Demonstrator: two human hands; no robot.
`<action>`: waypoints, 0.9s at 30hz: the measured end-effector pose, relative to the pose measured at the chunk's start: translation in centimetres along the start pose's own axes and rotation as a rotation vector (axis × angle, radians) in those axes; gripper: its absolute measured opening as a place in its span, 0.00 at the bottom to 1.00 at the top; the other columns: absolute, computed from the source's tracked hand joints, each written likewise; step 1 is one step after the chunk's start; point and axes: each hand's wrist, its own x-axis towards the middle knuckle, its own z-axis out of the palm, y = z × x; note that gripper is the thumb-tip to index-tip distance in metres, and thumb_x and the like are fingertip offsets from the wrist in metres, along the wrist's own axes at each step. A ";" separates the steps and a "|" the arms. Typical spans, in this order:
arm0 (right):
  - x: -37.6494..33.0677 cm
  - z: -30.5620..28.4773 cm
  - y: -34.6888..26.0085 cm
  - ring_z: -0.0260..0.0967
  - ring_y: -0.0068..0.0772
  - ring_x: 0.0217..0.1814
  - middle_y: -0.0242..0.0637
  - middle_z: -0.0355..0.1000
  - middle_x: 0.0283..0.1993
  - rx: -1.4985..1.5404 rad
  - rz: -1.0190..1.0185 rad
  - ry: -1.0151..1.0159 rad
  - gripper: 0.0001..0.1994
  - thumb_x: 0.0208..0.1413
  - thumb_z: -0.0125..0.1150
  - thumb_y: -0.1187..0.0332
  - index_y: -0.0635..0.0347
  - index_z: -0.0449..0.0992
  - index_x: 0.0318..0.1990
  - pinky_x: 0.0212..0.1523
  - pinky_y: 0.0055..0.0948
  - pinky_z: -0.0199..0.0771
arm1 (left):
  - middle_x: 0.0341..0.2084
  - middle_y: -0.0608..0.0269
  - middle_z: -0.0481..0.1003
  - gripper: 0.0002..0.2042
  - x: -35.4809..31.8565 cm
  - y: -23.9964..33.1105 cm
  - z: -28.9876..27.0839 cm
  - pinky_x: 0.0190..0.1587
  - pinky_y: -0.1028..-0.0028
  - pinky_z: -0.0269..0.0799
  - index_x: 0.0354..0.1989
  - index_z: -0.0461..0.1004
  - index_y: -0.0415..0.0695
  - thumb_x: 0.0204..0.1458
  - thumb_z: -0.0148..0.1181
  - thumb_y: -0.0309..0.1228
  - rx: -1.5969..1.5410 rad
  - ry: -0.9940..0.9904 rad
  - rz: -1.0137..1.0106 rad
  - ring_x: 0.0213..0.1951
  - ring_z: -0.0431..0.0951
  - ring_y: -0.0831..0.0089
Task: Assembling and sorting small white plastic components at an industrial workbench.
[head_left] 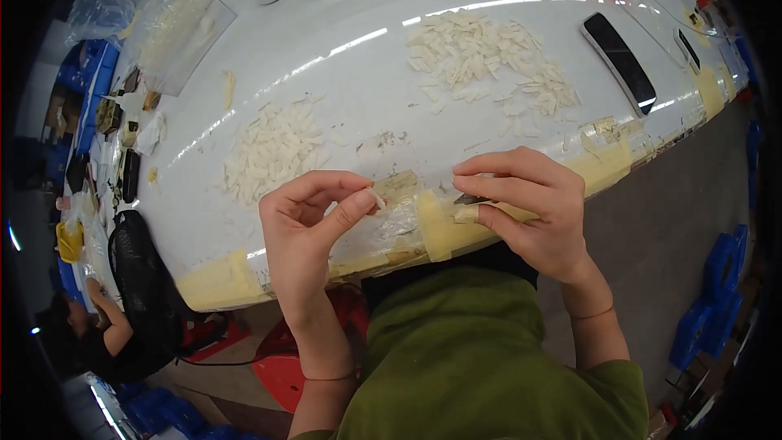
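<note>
Left hand pinching one small white strip between thumb and forefinger, over the near edge of the white tabletop. Right hand closed on a small dark tool, also at the near edge. Possibly a risk: strip slipping off the edge, since held only by its tip.

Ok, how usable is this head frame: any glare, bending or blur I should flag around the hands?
Head view: bright streaks of glare cross the white table; its front edge bows strongly from the fisheye and the corners go black. The left hand and right hand are sharp enough, but the small pale piece pinched by the left is slightly soft.
</note>
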 end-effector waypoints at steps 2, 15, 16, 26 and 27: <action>0.5 0.3 -0.8 0.66 0.25 0.28 0.32 0.76 0.37 0.118 -0.043 -0.010 0.16 0.34 0.67 0.82 0.61 0.82 0.37 0.27 0.20 0.66 | 0.23 0.58 0.78 0.07 -0.3 0.0 0.7 0.37 0.82 0.71 0.32 0.78 0.32 0.42 0.65 0.16 -0.125 -0.100 -0.092 0.27 0.74 0.76; 0.0 -0.3 0.0 0.64 0.22 0.29 0.35 0.77 0.36 0.136 0.159 0.055 0.17 0.35 0.63 0.84 0.63 0.83 0.38 0.28 0.16 0.63 | 0.26 0.65 0.77 0.09 0.6 -0.4 0.3 0.37 0.76 0.67 0.37 0.80 0.39 0.47 0.63 0.22 0.568 0.215 0.178 0.29 0.72 0.76; -0.3 -0.5 0.4 0.64 0.22 0.29 0.35 0.77 0.36 0.136 0.157 0.056 0.17 0.35 0.63 0.84 0.63 0.83 0.38 0.28 0.16 0.63 | 0.26 0.65 0.77 0.09 0.9 -0.7 -0.2 0.37 0.76 0.67 0.37 0.80 0.39 0.47 0.63 0.22 0.568 0.216 0.179 0.29 0.72 0.76; -0.8 -1.9 0.4 0.65 0.21 0.29 0.33 0.77 0.38 0.103 0.256 0.105 0.16 0.38 0.62 0.85 0.61 0.82 0.38 0.26 0.17 0.62 | 0.29 0.65 0.70 0.06 1.0 -3.4 8.0 0.40 0.71 0.65 0.33 0.77 0.41 0.46 0.63 0.25 0.841 -0.023 0.464 0.31 0.68 0.68; -1.0 -2.0 0.4 0.65 0.21 0.28 0.33 0.77 0.38 0.098 0.252 0.112 0.16 0.37 0.62 0.85 0.62 0.82 0.38 0.26 0.17 0.62 | 0.28 0.64 0.70 0.06 1.2 -3.4 8.4 0.41 0.71 0.65 0.33 0.77 0.41 0.46 0.63 0.25 0.884 -0.057 0.456 0.32 0.68 0.68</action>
